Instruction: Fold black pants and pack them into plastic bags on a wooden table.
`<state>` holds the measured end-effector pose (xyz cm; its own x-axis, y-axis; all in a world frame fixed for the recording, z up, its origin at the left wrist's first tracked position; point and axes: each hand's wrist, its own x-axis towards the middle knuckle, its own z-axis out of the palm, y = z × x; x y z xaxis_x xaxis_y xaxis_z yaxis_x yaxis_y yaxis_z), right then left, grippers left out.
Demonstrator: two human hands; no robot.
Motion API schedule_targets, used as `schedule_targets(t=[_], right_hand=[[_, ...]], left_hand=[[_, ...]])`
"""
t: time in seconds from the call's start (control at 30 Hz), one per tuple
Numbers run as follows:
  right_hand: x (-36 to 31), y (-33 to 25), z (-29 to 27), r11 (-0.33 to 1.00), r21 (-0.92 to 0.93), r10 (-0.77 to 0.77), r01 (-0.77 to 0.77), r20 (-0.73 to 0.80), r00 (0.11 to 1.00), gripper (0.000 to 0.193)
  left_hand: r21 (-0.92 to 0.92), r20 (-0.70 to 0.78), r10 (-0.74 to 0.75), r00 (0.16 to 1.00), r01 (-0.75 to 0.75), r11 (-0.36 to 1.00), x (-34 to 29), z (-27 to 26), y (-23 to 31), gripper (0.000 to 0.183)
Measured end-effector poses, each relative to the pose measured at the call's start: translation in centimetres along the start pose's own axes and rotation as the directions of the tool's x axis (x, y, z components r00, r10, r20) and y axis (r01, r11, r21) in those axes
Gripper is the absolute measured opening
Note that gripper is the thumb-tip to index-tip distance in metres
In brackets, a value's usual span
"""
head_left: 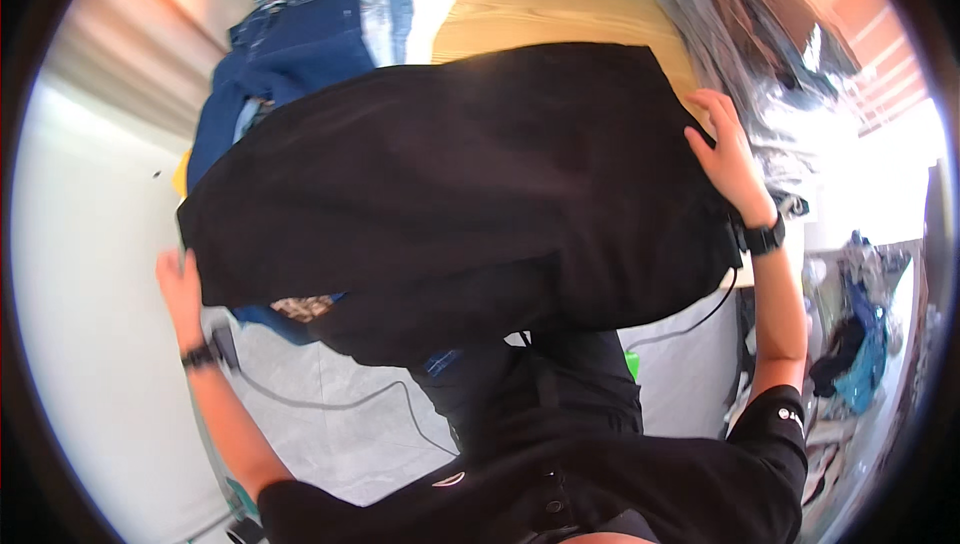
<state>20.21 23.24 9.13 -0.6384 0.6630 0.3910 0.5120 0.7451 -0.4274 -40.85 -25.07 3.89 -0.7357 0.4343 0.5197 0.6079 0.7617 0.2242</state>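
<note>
A large black garment (430, 174) lies spread across the middle, over the table's near part; its exact kind I cannot make out. My right hand (735, 166) is open at its right edge, fingers bent and thumb apart against the cloth. My left hand (180, 289) is at the lower left corner, thumb beside the cloth's edge and fingers apart. Behind the garment, at the far left, blue jeans (300, 39) are piled with lighter denim (378, 4). A patterned cloth (305, 307) peeks out under the garment's lower left edge.
The wooden table top (550, 4) shows at the back. Dark and grey clothes (750, 34), some in clear plastic, are heaped at the far right. More clothes (865, 344) lie lower right. A grey cable (320, 404) runs near the floor at left; black straps circle both wrists.
</note>
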Motion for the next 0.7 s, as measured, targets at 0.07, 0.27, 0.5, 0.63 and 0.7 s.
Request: schedule_targets(t=[0.07,0.27,0.5,0.63,0.7], right_hand=[[-3.3,-2.5,-1.9,0.999,0.022,0.031,-0.033,0.081,0.996,0.034],[-11.7,-3.5,-3.7,0.957,-0.095,0.284,-0.273,0.135,0.949,0.045],[-14.6,-1.0,-2.4,0.939,-0.19,0.304,-0.288,0.06,0.951,0.071],[-14.8,1.8,-2.4,0.948,0.079,0.309,-0.308,-0.004,0.951,0.079],[-14.8,4.2,-1.7,0.779,0.519,0.393,-0.351,0.033,0.919,0.07]], left_hand=[[-0.299,0.256,-0.039,0.966,0.117,0.947,-5.8,-2.9,4.5,0.016],[-0.348,0.842,0.04,0.539,0.484,0.803,-18.7,-5.7,12.1,0.063],[-0.523,0.758,-0.07,0.649,0.667,0.531,-23.2,-1.8,16.6,0.072],[-0.57,0.695,-0.07,0.716,0.608,0.553,-23.8,-0.7,15.4,0.049],[-0.577,0.696,-0.073,0.714,0.617,0.535,-24.2,-1.0,15.0,0.04]])
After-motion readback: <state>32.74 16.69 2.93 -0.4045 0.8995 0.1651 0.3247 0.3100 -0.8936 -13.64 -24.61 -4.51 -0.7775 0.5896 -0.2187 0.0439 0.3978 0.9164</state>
